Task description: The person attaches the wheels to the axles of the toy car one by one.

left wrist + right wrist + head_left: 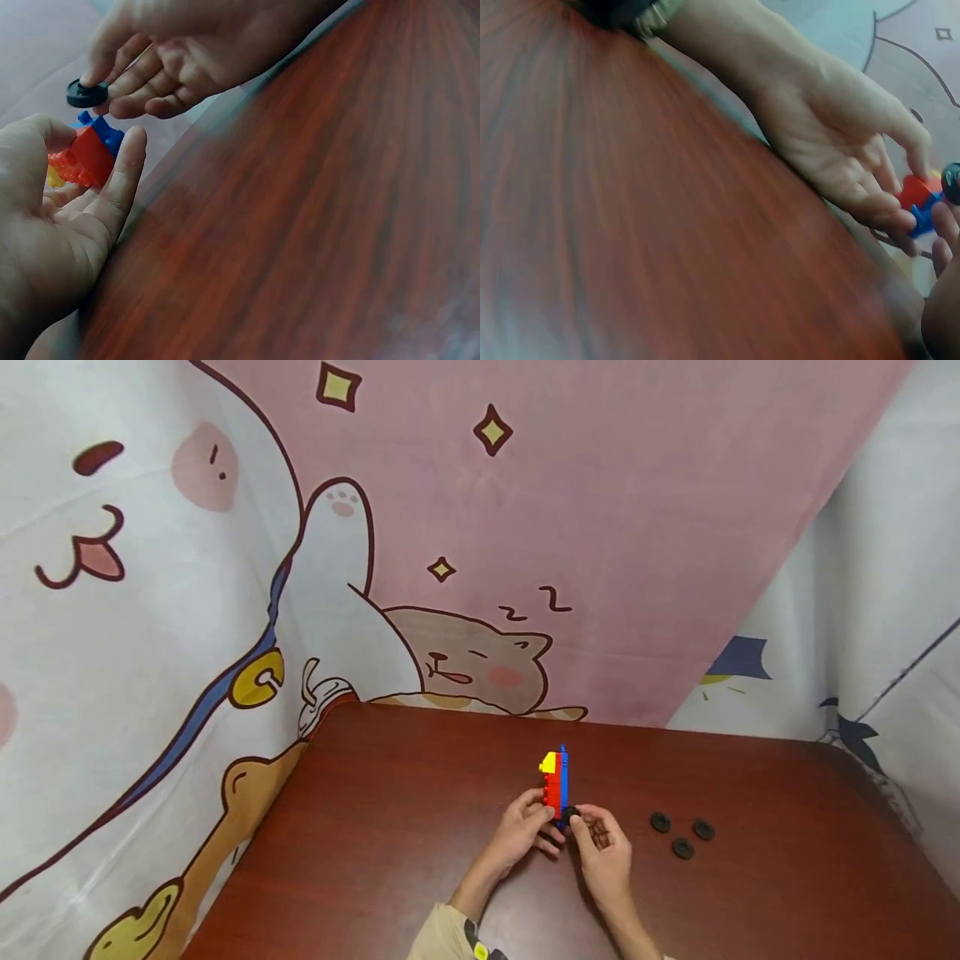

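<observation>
My left hand grips a toy vehicle built of red, blue and yellow bricks, its thumb on the red side. The blue base of the toy faces right, with small blue axle pegs showing in the left wrist view. My right hand pinches a black toy wheel between thumb and fingers, close beside the toy's blue pegs. In the left wrist view a small gap shows between wheel and pegs. Part of the toy is hidden behind the left fingers.
Right of my hands, three black wheels lie on the reddish-brown wooden table. A cartoon-printed cloth hangs behind the table's far edge and along its sides.
</observation>
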Tool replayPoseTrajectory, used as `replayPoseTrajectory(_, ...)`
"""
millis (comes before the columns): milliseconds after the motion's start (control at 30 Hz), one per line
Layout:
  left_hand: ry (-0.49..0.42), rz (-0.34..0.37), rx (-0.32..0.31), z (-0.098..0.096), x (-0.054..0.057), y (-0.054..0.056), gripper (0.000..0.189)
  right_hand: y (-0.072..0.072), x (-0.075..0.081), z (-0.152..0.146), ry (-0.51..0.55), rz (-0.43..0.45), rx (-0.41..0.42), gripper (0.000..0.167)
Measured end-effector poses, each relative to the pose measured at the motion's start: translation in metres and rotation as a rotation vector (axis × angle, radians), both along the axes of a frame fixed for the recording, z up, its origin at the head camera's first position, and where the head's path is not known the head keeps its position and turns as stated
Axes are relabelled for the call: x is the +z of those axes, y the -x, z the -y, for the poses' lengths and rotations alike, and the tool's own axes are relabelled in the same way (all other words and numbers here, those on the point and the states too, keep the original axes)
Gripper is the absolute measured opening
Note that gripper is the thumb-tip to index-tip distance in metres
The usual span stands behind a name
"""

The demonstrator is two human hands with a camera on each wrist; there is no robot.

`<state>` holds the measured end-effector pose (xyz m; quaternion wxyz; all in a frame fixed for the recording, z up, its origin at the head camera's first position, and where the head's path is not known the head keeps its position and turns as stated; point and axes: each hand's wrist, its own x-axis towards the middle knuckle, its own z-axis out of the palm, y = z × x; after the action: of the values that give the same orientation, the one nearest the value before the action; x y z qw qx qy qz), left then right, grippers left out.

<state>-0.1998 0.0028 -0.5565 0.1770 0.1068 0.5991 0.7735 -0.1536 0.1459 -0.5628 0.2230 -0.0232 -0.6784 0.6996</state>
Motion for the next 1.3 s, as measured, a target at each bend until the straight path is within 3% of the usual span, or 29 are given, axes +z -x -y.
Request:
replayPoseTrajectory(167,0.013,-0.007,0.009,-0.003,-0.003,-0.002,0.036,-0.002,0.001,0.008,-0.047,0.079,-0.063,0.014)
replayPoseTrajectory(333,0.015,-0.018,0.026,-0.004,-0.004,-0.001,0.034,0.001,0.003,0.006,-0.070,0.146,-0.040,0.015)
replayPoseTrajectory(533,0.047,-0.027,0.020,-0.002,-0.002,-0.001,0.034,0.002,0.000,0.007,-0.110,0.129,-0.008,0.017)
replayPoseTrajectory(667,0.057,-0.036,0.006,0.000,-0.001,-0.002,0.034,0.000,0.001,0.010,-0.158,0.115,-0.030,0.017)
replayPoseTrajectory(867,0.070,-0.044,-0.006,0.001,0.000,-0.003,0.034,-0.008,0.024,0.016,-0.264,0.102,0.009,0.019)
replayPoseTrajectory(1033,0.039,-0.056,-0.042,0.003,-0.001,-0.002,0.036,-0.013,0.037,0.016,-0.214,0.151,0.052,0.018)
replayPoseTrajectory(1300,0.052,-0.068,-0.064,0.004,-0.002,-0.003,0.035,-0.006,0.014,0.010,-0.143,0.166,0.075,0.013)
